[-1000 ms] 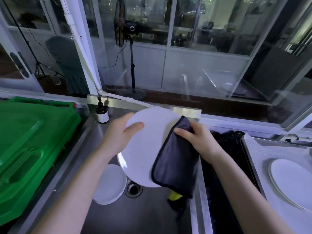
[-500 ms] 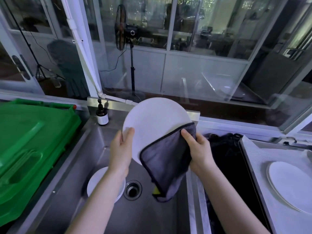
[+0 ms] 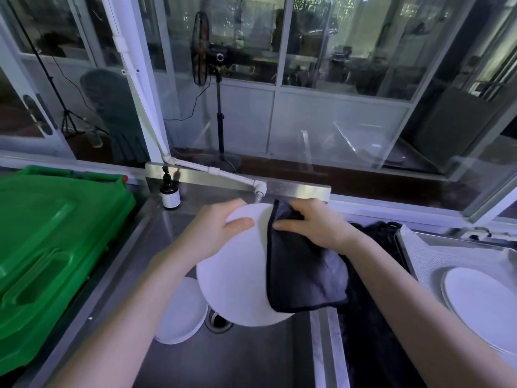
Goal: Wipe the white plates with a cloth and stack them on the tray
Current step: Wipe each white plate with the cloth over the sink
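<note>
- A round, smooth white plate (image 3: 237, 275) is held tilted over the steel sink (image 3: 251, 365).
- Its top left rim is gripped by the left hand (image 3: 215, 233), with the thumb laid on the face.
- A soft dark cloth (image 3: 302, 275) with a black hem is draped over the plate's right side.
- The cloth is gripped by the right hand (image 3: 316, 228), with fingers curled at the plate's top edge.
- A low white stack (image 3: 181, 312) is seen down in the sink, beside the round drain (image 3: 216, 320).
- On the right, a second plate (image 3: 481, 303) is laid flat on the tray (image 3: 436, 256), which is lined with a grey sheet.
- A shiny green plastic bin (image 3: 56, 233) is seen on the left.
- A brown bottle (image 3: 169, 193) is stood behind the sink.
</note>
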The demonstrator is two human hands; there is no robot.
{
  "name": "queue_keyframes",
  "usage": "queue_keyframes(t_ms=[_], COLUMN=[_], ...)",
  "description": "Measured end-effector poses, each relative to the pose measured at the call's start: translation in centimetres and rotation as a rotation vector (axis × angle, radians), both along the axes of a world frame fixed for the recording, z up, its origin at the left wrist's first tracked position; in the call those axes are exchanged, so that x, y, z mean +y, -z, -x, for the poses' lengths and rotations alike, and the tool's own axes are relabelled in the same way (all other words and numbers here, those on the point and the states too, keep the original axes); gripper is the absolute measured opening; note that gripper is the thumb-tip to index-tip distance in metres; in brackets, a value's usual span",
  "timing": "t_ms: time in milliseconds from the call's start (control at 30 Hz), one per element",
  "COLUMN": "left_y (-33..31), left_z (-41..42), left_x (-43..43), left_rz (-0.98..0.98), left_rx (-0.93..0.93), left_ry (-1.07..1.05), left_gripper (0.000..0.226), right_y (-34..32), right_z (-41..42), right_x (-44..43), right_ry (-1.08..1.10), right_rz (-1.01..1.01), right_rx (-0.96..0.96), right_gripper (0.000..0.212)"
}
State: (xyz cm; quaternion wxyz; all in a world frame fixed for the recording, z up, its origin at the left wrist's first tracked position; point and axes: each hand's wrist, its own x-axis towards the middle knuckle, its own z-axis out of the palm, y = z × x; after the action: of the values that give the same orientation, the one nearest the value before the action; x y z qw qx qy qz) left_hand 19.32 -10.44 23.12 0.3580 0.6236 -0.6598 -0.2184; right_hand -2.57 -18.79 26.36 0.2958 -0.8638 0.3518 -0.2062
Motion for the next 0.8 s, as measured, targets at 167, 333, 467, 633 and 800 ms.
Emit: queue_keyframes(t_ms=[167,333,467,633,800], left_y=[0.2,3.6,3.3,0.6,-1.4], left_z=[-0.4,2.8,2.4,-1.3,-0.9], left_x=[0.4,1.5,0.8,0.4,-0.5], left_rz=[0.178,0.148,0.184,0.033,0.022], left_rx=[0.444,0.911,0.899,0.455,0.138], left_ry=[-0.270,-0.485,-0.495,-0.196,-0.017], left_gripper=[0.018,0.015,0.014,0.009,0.017], right_y=[2.3,6.4,6.7,1.6,0.0], right_z=[0.9,0.4,0.1,1.5,0.0], right_x=[0.0,2.5,2.7,-0.1,-0.3], right_ry=[0.241,0.521,0.497,0.217,0.111], right_rz=[-0.136,-0.688,-0.709,-0.213,-0.028], right_rx=[-0.318,-0.933,-0.872,-0.341,-0.065], right_gripper=[0.022,0.011,0.013,0.009,0.017])
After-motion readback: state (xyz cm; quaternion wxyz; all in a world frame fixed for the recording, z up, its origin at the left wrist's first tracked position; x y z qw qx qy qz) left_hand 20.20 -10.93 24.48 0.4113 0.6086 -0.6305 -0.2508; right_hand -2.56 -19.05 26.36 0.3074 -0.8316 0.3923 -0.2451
